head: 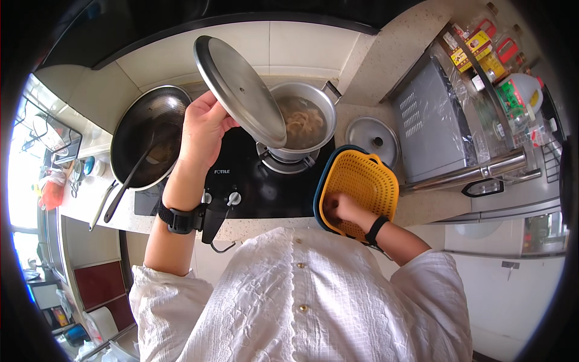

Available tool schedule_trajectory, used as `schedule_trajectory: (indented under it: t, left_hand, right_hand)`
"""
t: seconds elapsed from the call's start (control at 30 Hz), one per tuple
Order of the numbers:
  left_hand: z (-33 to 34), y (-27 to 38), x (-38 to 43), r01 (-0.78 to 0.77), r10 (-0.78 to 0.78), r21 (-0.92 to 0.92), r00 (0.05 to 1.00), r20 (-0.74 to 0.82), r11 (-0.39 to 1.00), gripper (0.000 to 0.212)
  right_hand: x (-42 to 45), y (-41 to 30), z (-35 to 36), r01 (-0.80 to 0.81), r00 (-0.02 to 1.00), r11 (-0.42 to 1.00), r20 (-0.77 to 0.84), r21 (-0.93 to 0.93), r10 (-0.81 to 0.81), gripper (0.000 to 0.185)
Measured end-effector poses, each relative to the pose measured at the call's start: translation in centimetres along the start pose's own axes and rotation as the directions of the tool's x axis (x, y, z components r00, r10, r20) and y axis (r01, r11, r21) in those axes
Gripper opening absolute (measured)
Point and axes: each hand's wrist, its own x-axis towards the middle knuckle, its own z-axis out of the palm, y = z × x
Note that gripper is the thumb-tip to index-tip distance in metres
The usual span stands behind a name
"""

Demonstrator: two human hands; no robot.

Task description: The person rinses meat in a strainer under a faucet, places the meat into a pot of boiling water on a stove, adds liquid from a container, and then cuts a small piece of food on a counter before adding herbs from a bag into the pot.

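My left hand (203, 124) grips a round metal pot lid (244, 88), held steeply tilted beside and partly over the pot's left rim. Under it, a metal pot (334, 120) stands on the right burner (289, 167), with pale brown pieces of food (303, 120) in cloudy liquid. My right hand (346, 208) reaches down into a yellow perforated plastic basket (371, 169), nested in a dark blue basin (318, 194). Its fingers are curled near the basket's lower left corner. Shadow hides whether they hold anything.
A black wok (135, 122) with a dark-handled spatula (131, 181) occupies the cooktop's left side. Another metal lid (373, 133) lies on the counter behind the basket. A grey appliance (429, 117) and several bottles flank the right side. The range hood (235, 11) overhangs the back.
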Motion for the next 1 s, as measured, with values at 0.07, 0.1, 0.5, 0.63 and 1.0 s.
schedule_trajectory:
  t: [0.07, 0.1, 0.5, 0.63, 1.0]
  left_hand:
    - [-0.2, 0.1, 0.0, -0.002, 0.002, -0.001, 1.000, -0.006, 1.000, 0.019]
    - [-0.4, 0.1, 0.0, -0.005, 0.005, -0.004, 1.000, -0.003, 1.000, 0.019]
    - [-0.8, -0.4, 0.6, -0.002, 0.002, -0.053, 1.000, -0.010, 0.999, 0.020]
    - [-0.5, -0.2, 0.5, 0.002, -0.002, -0.055, 1.000, -0.010, 0.998, 0.019]
    - [-1.0, -1.1, 1.1, -0.007, 0.007, -0.001, 1.000, 0.017, 1.000, 0.018]
  right_hand:
    - [-0.4, -2.1, -1.8, -0.265, 0.964, 0.919, 0.079, 0.292, 0.253, 0.015]
    - [-0.8, -3.5, -2.9, -0.389, 0.921, 0.822, 0.143, 0.417, 0.363, 0.019]
    - [3.4, -19.4, -15.0, 0.013, 1.000, 0.652, -0.001, 0.758, -0.019, 0.015]
    - [8.4, -21.1, -12.8, 0.005, 1.000, 0.572, -0.021, 0.820, 0.021, 0.015]
    - [6.6, -20.5, -15.2, 0.128, 0.987, 0.721, -0.159, 0.681, -0.024, 0.019]
